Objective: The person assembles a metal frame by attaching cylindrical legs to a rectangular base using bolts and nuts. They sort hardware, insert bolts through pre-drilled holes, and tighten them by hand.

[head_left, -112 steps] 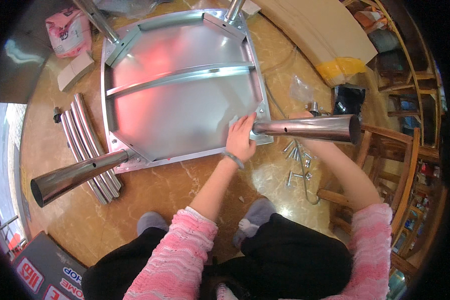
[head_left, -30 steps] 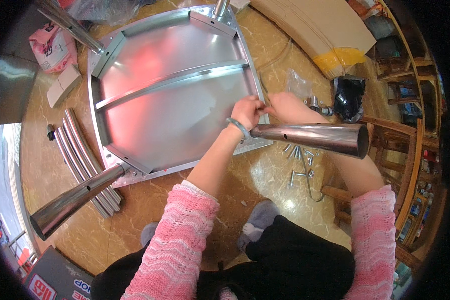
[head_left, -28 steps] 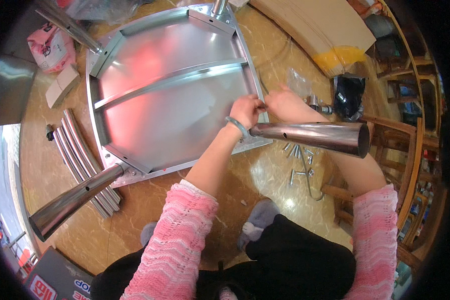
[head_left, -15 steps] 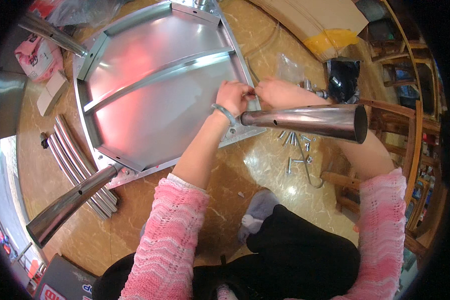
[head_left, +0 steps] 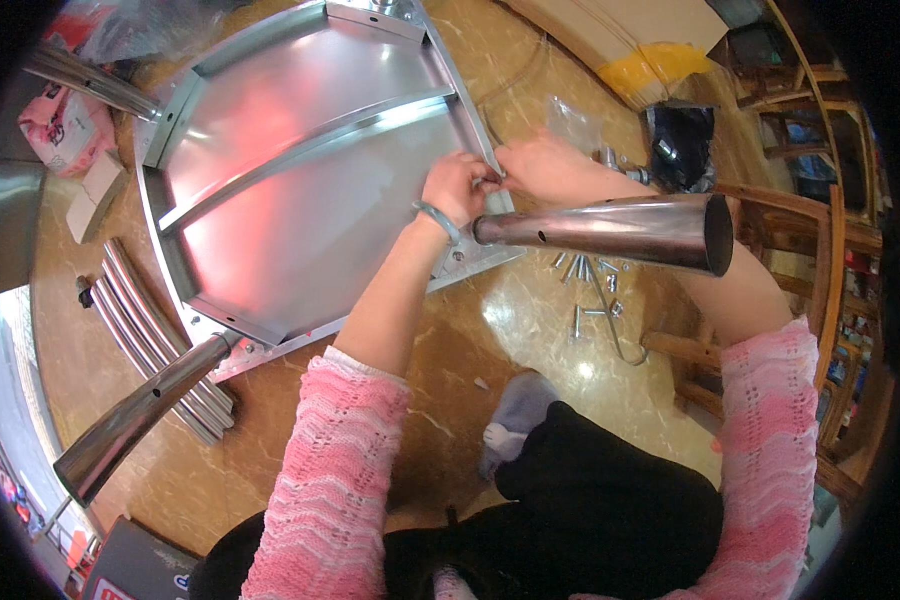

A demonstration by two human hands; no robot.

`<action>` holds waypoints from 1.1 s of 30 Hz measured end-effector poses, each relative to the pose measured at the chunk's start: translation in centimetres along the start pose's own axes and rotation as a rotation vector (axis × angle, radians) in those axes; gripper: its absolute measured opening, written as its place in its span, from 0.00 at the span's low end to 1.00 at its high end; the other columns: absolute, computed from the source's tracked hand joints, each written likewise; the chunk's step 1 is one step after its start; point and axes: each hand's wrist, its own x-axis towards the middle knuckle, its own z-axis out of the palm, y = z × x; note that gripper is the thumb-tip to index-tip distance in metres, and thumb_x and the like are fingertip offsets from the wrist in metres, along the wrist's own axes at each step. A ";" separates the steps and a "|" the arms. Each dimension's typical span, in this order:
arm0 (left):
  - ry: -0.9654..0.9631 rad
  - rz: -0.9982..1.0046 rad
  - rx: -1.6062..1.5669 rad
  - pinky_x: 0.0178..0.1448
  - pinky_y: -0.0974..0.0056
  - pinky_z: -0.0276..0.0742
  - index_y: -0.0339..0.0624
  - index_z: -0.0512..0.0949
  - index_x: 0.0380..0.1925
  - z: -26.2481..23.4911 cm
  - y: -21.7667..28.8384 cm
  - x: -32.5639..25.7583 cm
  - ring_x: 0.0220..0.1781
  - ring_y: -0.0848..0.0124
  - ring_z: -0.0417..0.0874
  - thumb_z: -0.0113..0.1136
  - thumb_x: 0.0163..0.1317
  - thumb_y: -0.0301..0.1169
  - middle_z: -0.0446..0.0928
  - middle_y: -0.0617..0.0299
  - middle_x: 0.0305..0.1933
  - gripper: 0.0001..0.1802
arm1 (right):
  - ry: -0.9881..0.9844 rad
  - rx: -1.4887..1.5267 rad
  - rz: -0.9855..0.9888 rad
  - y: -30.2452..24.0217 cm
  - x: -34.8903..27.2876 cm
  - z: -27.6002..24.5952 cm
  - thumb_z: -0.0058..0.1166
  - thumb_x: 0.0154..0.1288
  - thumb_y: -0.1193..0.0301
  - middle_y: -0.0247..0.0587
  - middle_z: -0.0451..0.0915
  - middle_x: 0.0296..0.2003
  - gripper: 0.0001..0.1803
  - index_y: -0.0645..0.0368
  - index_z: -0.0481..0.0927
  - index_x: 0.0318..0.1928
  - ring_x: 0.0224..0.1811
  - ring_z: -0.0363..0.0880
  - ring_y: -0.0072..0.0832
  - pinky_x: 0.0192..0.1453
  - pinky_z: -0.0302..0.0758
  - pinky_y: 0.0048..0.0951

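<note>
An upturned stainless steel tabletop (head_left: pixel 300 200) lies on the floor, with a curved brace across it and tube legs at its corners. My left hand (head_left: pixel 457 187), a bangle at its wrist, bends over the right edge of the tabletop with its fingers pinched together. Against its fingertips, from outside the edge, my right hand (head_left: pixel 550 168) is closed too. Whatever lies between the fingers is too small or hidden to make out. Just below both hands, a metal tube leg (head_left: pixel 610 232) sticks out from the near right corner, crossing in front of my right forearm.
Loose bolts and a hex key (head_left: pixel 610 315) lie right of the tabletop. A black plastic bag (head_left: pixel 681 148) and cardboard (head_left: pixel 660 35) are beyond. Several curved steel tubes (head_left: pixel 155 335) rest at left, near another leg (head_left: pixel 145 415). Wooden chairs (head_left: pixel 800 270) stand at right.
The whole scene has shifted slightly left and up in the view. Both hands stay together at the tabletop's right edge, their grip little changed.
</note>
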 end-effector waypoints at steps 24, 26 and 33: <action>0.021 -0.099 0.028 0.39 0.59 0.72 0.45 0.81 0.25 0.0 1.1 -0.1 0.31 0.58 0.77 0.65 0.41 0.27 0.77 0.55 0.26 0.08 | -0.360 0.682 0.419 0.2 0.7 0.7 0.45 0.59 0.63 0.53 0.77 0.24 0.17 0.66 0.77 0.26 0.28 0.77 0.46 0.32 0.70 0.46; 0.041 -0.052 0.061 0.39 0.59 0.73 0.44 0.81 0.26 0.1 0.9 0.0 0.30 0.57 0.77 0.65 0.40 0.27 0.77 0.55 0.26 0.08 | -0.397 0.172 0.195 0.3 0.4 0.4 0.45 0.60 0.64 0.54 0.77 0.25 0.17 0.66 0.77 0.27 0.28 0.77 0.46 0.33 0.71 0.47; 0.030 0.030 -0.012 0.40 0.59 0.73 0.43 0.80 0.24 0.5 0.1 0.4 0.33 0.57 0.77 0.62 0.39 0.25 0.77 0.56 0.26 0.08 | -0.380 0.000 0.278 -0.6 0.2 1.4 0.46 0.59 0.61 0.51 0.79 0.25 0.17 0.62 0.80 0.26 0.32 0.78 0.48 0.39 0.72 0.44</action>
